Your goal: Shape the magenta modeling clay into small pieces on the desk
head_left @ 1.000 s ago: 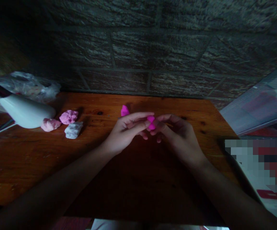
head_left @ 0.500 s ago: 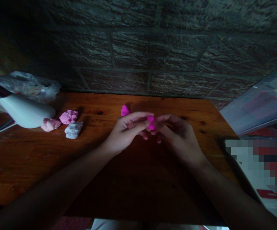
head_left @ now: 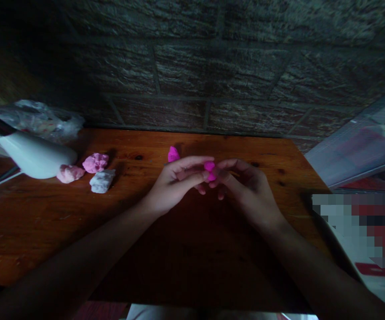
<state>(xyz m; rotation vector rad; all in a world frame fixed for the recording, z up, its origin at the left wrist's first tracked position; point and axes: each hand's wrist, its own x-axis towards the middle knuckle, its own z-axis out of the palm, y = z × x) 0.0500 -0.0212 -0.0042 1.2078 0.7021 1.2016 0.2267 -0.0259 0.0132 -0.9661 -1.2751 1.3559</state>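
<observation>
Between my two hands is a small piece of bright magenta modelling clay (head_left: 209, 167), held above the wooden table. My left hand (head_left: 179, 180) pinches it from the left with thumb and fingertips. From the other side, the thumb and fingers of my right hand (head_left: 245, 182) close on the same piece, hiding part of it. Just behind my left hand sits another magenta clay lump (head_left: 173, 154), its lower part covered by the hand.
At the left of the wooden table (head_left: 45, 222) lie a pink clay lump (head_left: 95, 162), a paler pink lump (head_left: 69, 173) and a whitish lump (head_left: 102, 181). Beside them are a white lamp-like object (head_left: 37, 153) and a clear plastic bag (head_left: 49, 118). A stone-patterned wall (head_left: 185, 66) rises behind.
Both hands stay almost in place around the magenta clay. My left thumb has shifted very slightly on the piece; the other lumps have not moved.
</observation>
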